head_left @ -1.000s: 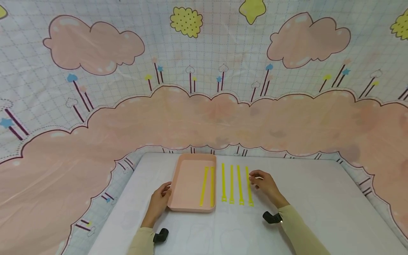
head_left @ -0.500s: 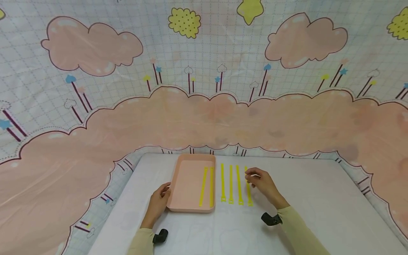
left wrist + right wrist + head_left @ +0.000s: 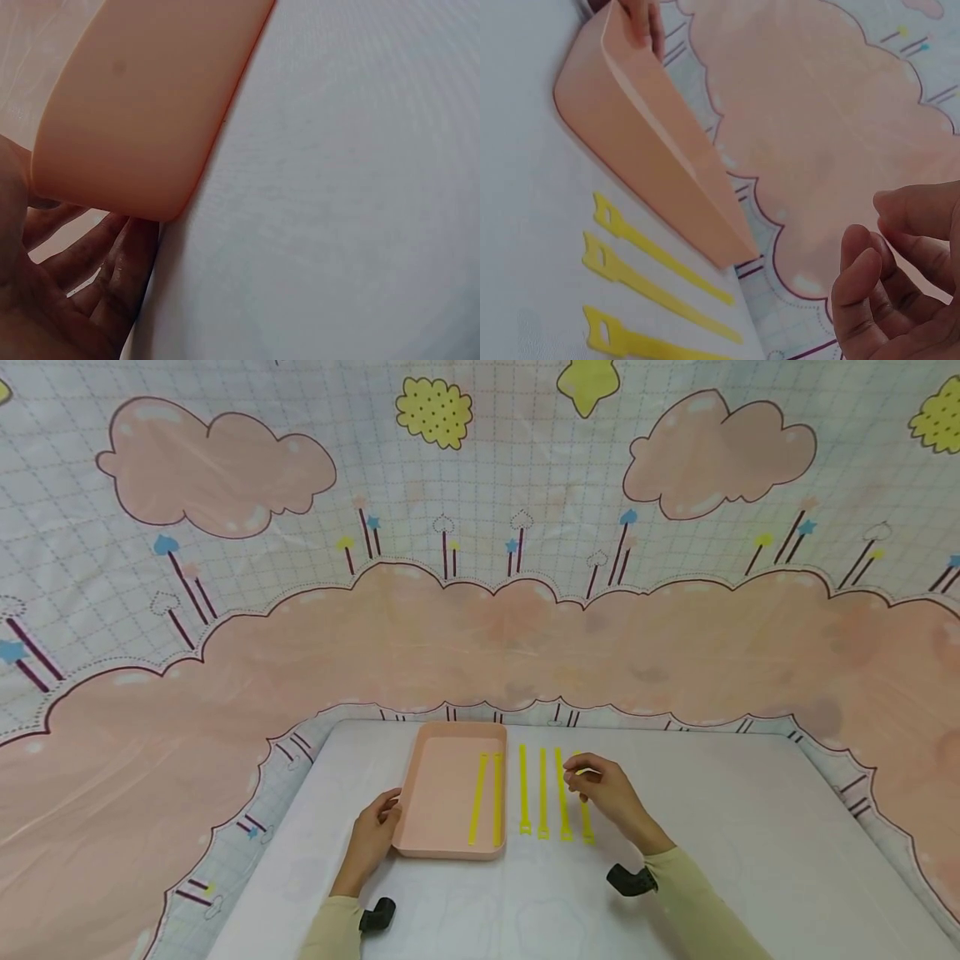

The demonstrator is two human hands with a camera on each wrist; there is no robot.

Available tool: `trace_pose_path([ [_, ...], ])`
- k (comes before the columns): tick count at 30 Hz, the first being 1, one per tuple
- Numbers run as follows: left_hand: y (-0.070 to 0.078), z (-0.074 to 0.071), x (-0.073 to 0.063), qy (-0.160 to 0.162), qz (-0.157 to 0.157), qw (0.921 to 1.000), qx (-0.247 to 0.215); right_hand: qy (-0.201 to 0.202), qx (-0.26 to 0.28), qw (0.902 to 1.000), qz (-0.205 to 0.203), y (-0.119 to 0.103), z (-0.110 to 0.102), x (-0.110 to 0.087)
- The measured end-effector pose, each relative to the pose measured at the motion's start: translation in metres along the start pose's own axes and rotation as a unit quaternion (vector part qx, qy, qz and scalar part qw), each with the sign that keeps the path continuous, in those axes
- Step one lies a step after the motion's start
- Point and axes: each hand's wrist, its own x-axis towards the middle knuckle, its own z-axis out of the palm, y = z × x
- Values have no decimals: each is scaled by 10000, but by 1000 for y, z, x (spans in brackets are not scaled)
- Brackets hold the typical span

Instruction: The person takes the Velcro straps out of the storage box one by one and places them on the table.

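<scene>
Basically, four yellow strips (image 3: 543, 793) lie near-to-far right of tray (image 3: 442, 785), slotted ends nearer; left hand (image 3: 371, 835) pinches tray edge; right hand (image 3: 611, 789) hovers over strips, fingertips apart; surface (image 3: 727, 827) extends rightward.

The right hand (image 3: 609, 789) has moved leftward across the rightmost yellow strap (image 3: 587, 828); a second ago its fingertips were at that strap's right side, and now they reach the edge of the next yellow strap (image 3: 563, 806) in the head view; the hand now covers more of the rightmost strap's upper half; the black wrist camera (image 3: 630, 880) and sleeve (image 3: 697, 906) have shifted slightly left with it.
</scene>
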Motion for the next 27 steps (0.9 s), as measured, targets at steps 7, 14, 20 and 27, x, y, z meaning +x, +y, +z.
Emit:
trace_pose_path([
  [7,0,-1,1,13,-7,10000,4,-237,49,9996,-110,-8,10,-2],
  [14,-1,-1,1,-18,-5,10000,-2,-297,54,9995,-120,-13,21,-3],
  [20,1,-1,0,-30,-51,10000,5,-408,171,9989,-172,-17,31,-2],
  [27,4,-1,-2,-62,-93,9999,-27,-553,112,9981,-242,-22,43,1],
])
